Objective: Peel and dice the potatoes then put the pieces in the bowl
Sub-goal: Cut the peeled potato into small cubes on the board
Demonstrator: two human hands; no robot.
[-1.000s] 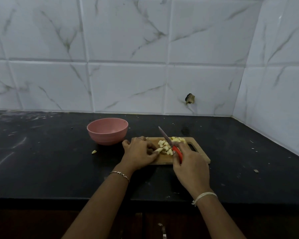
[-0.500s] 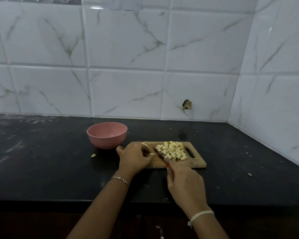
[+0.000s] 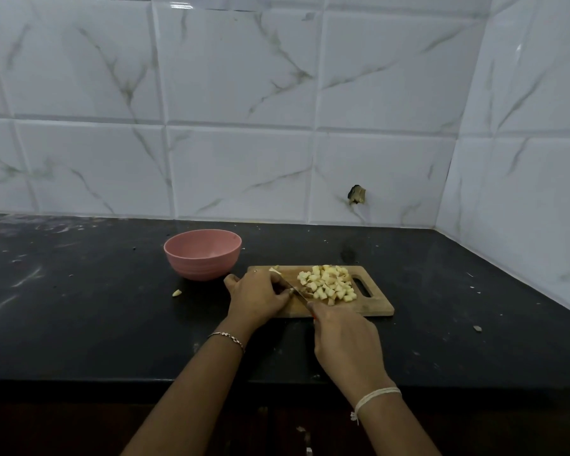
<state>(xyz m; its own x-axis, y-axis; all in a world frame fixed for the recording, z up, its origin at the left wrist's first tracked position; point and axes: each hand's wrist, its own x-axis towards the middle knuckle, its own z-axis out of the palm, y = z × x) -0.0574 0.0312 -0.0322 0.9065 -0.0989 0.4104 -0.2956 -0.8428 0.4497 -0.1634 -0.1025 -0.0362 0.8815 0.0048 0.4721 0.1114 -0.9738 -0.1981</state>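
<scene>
Left hand (image 3: 260, 296): fingers curled on wooden cutting board (image 3: 375, 307), left end; what they hold, cannot tell.
Right hand (image 3: 343, 340): wrapped round knife (image 3: 297, 292).
Diced potato (image 3: 328, 286): heaped mid-board.
Pink bowl (image 3: 202, 255): just beside board.
Risk: blade close beside left fingertips; slip likely nicks them.

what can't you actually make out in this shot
1. knife handle: head view, wrapped inside the right hand.
2. Whatever the left hand steadies: head view, covered by its own fingers.
3. bowl floor: head view, behind its near wall, so contents unsure.
</scene>
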